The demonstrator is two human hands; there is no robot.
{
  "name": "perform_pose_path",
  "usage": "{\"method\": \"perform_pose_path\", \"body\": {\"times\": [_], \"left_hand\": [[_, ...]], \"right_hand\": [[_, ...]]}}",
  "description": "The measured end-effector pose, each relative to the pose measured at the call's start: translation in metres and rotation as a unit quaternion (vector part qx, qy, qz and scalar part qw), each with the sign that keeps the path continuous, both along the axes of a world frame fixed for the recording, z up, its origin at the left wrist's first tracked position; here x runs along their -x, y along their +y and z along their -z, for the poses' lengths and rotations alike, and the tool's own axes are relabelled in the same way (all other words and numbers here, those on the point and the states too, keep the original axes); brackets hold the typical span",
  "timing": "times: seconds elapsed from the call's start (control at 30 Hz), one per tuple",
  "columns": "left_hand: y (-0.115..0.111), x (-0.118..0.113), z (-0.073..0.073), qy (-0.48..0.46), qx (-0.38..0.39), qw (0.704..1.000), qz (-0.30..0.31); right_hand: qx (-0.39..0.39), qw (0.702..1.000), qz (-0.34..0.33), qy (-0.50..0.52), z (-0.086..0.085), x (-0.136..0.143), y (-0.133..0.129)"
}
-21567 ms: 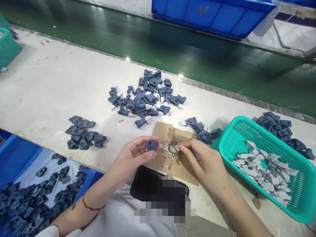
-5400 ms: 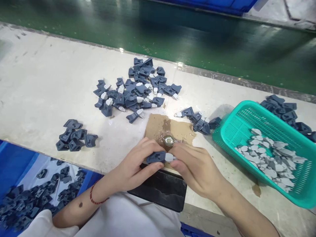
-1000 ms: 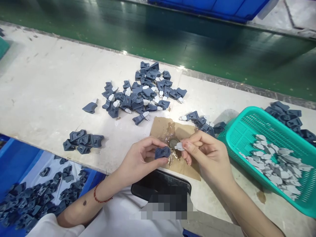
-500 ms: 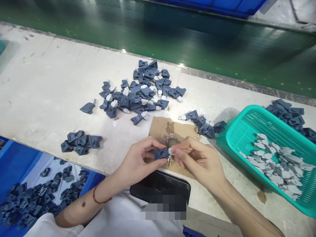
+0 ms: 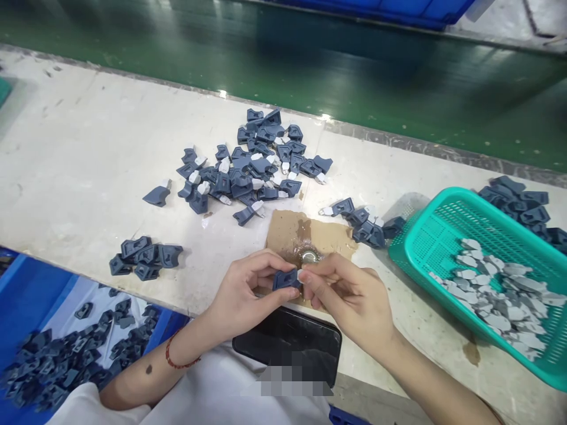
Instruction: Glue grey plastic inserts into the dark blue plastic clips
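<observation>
Between its thumb and fingers my left hand (image 5: 254, 286) holds a dark blue plastic part (image 5: 284, 279). My right hand (image 5: 349, 295) pinches a small light grey piece (image 5: 302, 275) against the right end of that part; the fingertips hide much of it. Just beyond the fingers, a small round metallic thing (image 5: 309, 256) sits on a wet brown cardboard piece (image 5: 283, 233). Farther back lies a pile of blue parts (image 5: 241, 183), many with light grey pieces in them.
A green basket (image 5: 452, 198) of light grey pieces stands at the right, blue parts (image 5: 509, 200) behind it. Smaller clusters lie left (image 5: 146, 255) and right of centre (image 5: 365, 224). A black phone (image 5: 287, 339) is near the front edge; a blue bin (image 5: 39, 295) is lower left.
My right hand has moved slightly left, bringing the grey piece up against the blue part. The round metallic thing shows more fully.
</observation>
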State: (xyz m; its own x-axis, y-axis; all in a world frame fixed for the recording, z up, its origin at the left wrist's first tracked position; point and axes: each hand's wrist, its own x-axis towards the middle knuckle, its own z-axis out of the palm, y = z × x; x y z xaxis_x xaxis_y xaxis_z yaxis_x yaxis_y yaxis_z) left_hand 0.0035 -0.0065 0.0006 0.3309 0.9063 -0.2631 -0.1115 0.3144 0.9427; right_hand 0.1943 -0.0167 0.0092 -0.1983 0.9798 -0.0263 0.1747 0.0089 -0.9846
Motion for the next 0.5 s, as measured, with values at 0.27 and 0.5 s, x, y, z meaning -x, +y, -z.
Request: {"method": "perform_pose_path", "body": {"times": [0.27,0.5], "left_hand": [[0.002,0.002,-0.005,0.007,0.038,0.999,0.010],[0.002,0.006,-0.023,-0.121,0.167,0.977,0.045]], "right_hand": [[-0.011,0.999,0.000,-0.044,0.000,-0.001,0.004],[-0.289,0.939,-0.048,-0.178,-0.005,-0.014,0.010]]}}
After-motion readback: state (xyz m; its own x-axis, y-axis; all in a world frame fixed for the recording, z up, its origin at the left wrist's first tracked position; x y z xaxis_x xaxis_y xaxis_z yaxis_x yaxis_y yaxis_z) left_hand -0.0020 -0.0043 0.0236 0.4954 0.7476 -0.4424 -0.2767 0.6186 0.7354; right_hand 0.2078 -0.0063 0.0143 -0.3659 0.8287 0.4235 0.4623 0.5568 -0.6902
